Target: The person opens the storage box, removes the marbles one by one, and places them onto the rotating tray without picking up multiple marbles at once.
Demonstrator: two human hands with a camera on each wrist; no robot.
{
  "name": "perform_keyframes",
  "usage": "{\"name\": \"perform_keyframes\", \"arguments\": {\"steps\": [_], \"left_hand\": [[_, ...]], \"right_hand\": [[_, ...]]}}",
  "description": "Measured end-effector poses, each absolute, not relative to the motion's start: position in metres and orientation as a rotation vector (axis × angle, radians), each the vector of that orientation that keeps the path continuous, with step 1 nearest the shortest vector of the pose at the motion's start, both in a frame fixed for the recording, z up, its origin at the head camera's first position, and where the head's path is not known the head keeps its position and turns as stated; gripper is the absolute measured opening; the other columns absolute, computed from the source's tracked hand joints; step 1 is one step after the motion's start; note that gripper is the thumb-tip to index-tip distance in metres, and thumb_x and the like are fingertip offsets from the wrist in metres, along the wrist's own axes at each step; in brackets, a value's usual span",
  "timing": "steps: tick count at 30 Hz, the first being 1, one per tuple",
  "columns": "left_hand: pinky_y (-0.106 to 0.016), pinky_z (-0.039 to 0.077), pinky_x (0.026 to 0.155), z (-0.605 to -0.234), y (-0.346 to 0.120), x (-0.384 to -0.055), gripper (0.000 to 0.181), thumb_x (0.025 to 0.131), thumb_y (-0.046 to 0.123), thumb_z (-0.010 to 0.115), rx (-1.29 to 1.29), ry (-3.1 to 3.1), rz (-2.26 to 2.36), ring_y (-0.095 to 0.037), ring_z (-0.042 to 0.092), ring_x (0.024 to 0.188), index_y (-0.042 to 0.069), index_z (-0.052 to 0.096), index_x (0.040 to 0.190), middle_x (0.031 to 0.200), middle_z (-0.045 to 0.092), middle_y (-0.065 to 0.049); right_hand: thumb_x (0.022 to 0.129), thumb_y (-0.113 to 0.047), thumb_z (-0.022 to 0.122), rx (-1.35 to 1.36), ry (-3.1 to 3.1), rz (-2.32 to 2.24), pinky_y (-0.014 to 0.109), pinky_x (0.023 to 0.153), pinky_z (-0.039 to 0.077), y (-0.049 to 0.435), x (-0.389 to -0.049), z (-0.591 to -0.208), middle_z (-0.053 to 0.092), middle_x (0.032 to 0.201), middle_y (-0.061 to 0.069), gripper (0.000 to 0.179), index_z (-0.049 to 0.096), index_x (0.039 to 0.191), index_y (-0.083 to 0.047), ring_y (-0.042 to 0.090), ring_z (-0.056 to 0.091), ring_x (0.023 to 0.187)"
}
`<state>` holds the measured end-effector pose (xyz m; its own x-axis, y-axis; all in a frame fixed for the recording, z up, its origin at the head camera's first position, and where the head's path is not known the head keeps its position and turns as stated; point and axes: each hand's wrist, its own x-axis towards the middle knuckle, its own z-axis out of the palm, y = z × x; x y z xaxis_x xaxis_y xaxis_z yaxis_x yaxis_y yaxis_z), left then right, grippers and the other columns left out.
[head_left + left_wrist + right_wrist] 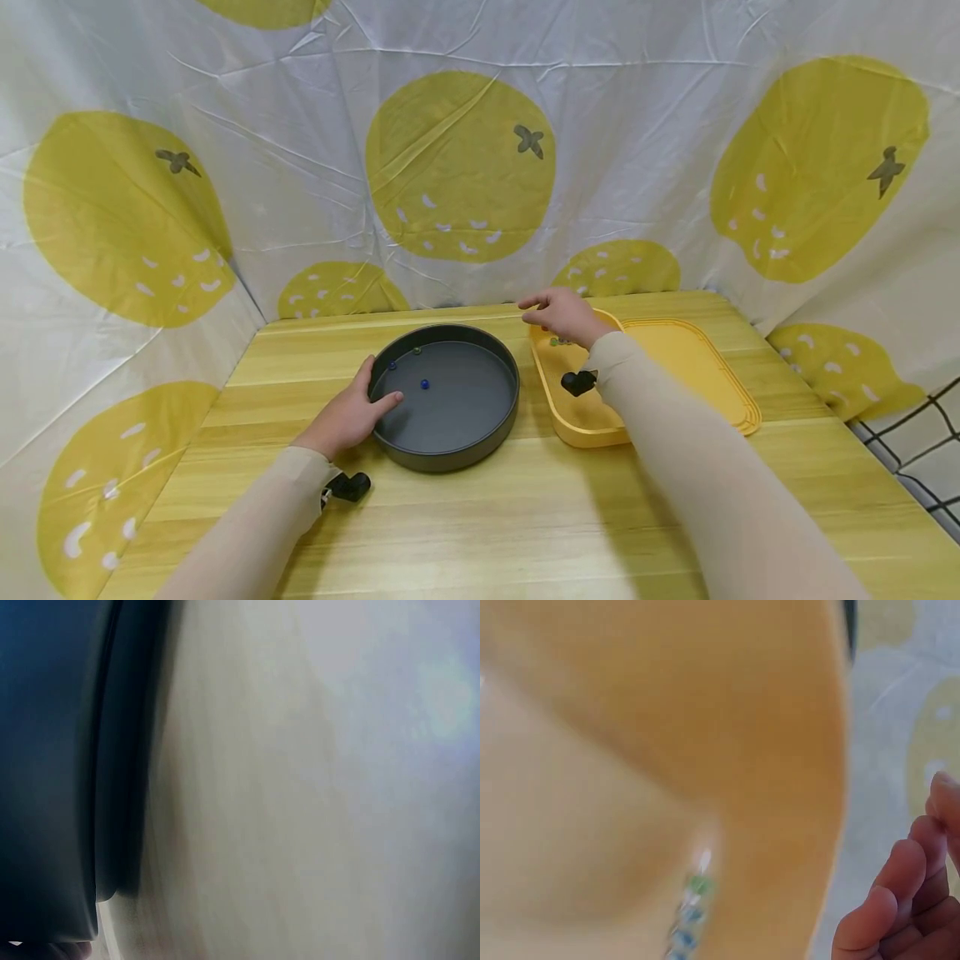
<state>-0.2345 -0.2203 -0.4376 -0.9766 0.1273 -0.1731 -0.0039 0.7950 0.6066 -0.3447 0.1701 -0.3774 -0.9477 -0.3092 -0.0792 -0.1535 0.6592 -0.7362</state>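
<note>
A round dark grey pan (pixel 450 417) sits on the table, with two blue marbles (pixel 424 384) and a greenish one (pixel 417 351) inside. My left hand (pixel 348 417) grips its left rim, thumb over the inside and fingers along the outer wall. The left wrist view shows the pan's dark side (pixel 45 780) close up. Over the far left corner of a yellow bin (pixel 577 435) hovers my right hand (pixel 566 312), its fingers loosely bent and no object visible between them. Several marbles (pixel 686 919), green, blue and clear, lie in the bin's corner below.
A flat yellow lid (pixel 682 371) lies to the right of the bin, partly behind my right forearm. The wooden table (pixel 465 533) ends at the back against a hanging cloth (pixel 645 150) printed with yellow fruit. A black wire grid (pixel 918 454) stands beyond the right edge.
</note>
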Motion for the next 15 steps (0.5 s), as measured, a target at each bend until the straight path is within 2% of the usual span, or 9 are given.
{"name": "perform_keyframes", "arguments": {"steps": [2,3,5,8,9,11,13,15], "left_hand": [[-0.065,0.025,0.126,-0.438,-0.22,-0.235,0.103,0.103,0.064,0.053,0.098,2.78,0.937,-0.049,0.027,0.157,0.013,-0.005,0.171,0.174,0.016,-0.025],[-0.065,0.025,0.126,-0.438,-0.22,-0.235,0.103,0.103,0.064,0.053,0.097,2.779,0.936,-0.049,0.027,0.157,0.013,-0.005,0.171,0.174,0.016,-0.025],[-0.065,0.026,0.126,-0.438,-0.22,-0.235,0.103,0.103,0.064,0.053,0.096,2.779,0.933,-0.049,0.027,0.157,0.013,-0.005,0.171,0.174,0.016,-0.025],[-0.065,0.026,0.126,-0.439,-0.22,-0.235,0.103,0.103,0.064,0.053,0.094,2.777,0.932,-0.049,0.027,0.157,0.014,-0.005,0.171,0.174,0.016,-0.025],[-0.065,0.025,0.126,-0.439,-0.22,-0.235,0.103,0.103,0.065,0.053,0.095,2.777,0.932,-0.049,0.027,0.157,0.013,-0.005,0.171,0.174,0.016,-0.025],[-0.065,0.025,0.126,-0.439,-0.22,-0.235,0.104,0.102,0.066,0.053,0.096,2.778,0.933,-0.048,0.027,0.157,0.013,-0.005,0.171,0.174,0.016,-0.025],[-0.065,0.026,0.126,-0.439,-0.22,-0.235,0.104,0.102,0.067,0.052,0.098,2.779,0.933,-0.048,0.027,0.157,0.013,-0.005,0.171,0.174,0.016,-0.025],[-0.065,0.026,0.126,-0.439,-0.22,-0.235,0.105,0.102,0.068,0.052,0.096,2.778,0.931,-0.048,0.027,0.157,0.013,-0.005,0.171,0.174,0.016,-0.025]], "right_hand": [[0.105,-0.028,0.065,-0.361,2.684,-1.152,0.044,0.089,0.059,0.179,-0.347,-0.382,0.068,0.135,0.014,0.039,0.067,0.143,-0.015,0.035,0.07,0.11],[0.105,-0.028,0.065,-0.352,2.693,-1.141,0.04,0.085,0.059,0.183,-0.348,-0.384,0.068,0.134,0.014,0.039,0.068,0.142,-0.014,0.032,0.071,0.102],[0.105,-0.026,0.066,-0.32,2.711,-1.123,0.035,0.074,0.056,0.19,-0.35,-0.39,0.07,0.123,0.021,0.038,0.069,0.14,-0.012,0.027,0.067,0.082],[0.104,-0.025,0.066,-0.292,2.743,-1.058,0.03,0.07,0.052,0.199,-0.352,-0.398,0.071,0.122,0.022,0.036,0.071,0.136,-0.01,0.022,0.064,0.078],[0.104,-0.025,0.066,-0.285,2.748,-1.032,0.031,0.072,0.052,0.201,-0.352,-0.401,0.07,0.127,0.023,0.036,0.071,0.136,-0.01,0.025,0.066,0.083],[0.105,-0.023,0.065,-0.282,2.754,-0.975,0.035,0.083,0.055,0.205,-0.352,-0.404,0.066,0.14,0.022,0.036,0.071,0.137,-0.008,0.03,0.069,0.105],[0.105,-0.022,0.065,-0.28,2.744,-0.926,0.043,0.097,0.056,0.208,-0.352,-0.407,0.059,0.151,0.02,0.038,0.069,0.139,-0.006,0.036,0.063,0.128],[0.104,-0.023,0.065,-0.275,2.742,-0.874,0.05,0.108,0.052,0.209,-0.353,-0.409,0.057,0.154,0.02,0.04,0.068,0.14,-0.007,0.04,0.057,0.138]]}}
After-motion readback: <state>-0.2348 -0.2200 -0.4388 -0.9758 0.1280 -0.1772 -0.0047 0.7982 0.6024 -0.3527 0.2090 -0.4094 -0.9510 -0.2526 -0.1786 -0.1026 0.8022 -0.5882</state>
